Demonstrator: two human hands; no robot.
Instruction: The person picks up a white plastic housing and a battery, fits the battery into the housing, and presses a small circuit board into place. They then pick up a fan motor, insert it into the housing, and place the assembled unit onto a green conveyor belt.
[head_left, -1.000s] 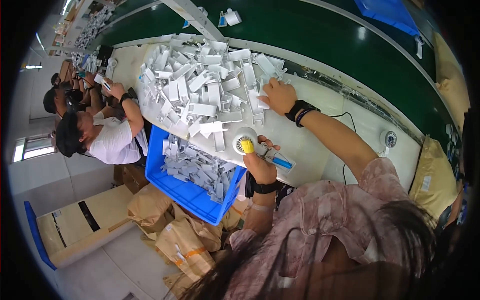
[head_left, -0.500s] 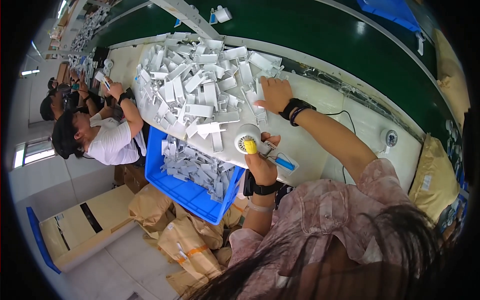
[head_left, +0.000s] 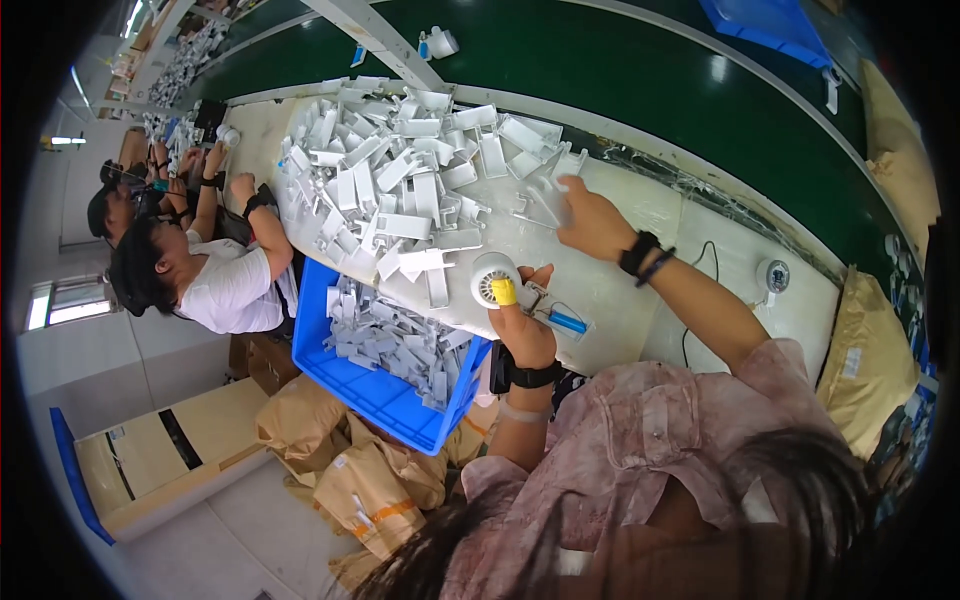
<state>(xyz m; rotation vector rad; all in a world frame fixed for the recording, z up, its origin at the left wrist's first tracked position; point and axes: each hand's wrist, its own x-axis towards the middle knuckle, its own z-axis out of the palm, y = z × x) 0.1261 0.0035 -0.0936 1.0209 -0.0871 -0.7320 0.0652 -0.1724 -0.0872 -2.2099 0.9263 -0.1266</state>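
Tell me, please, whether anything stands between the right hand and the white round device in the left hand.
No loose piece shows between the right hand and the white round device; only the fingers of the left hand, at the device's right side, partly edge into that gap.

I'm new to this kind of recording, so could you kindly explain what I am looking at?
Of course. There is no machine doing the handling, only a person's two hands. The view comes from a wide fisheye camera worn on the head, looking down, so straight edges bend. On the pale worktable lies a big pile of white pieces. The left hand, with a yellow cover on its thumb, holds a round white part with a slotted face; a blue cylinder is beside that hand. The right hand is at the pile's right edge; I cannot tell whether it grips anything. A blue bin holds more pieces.
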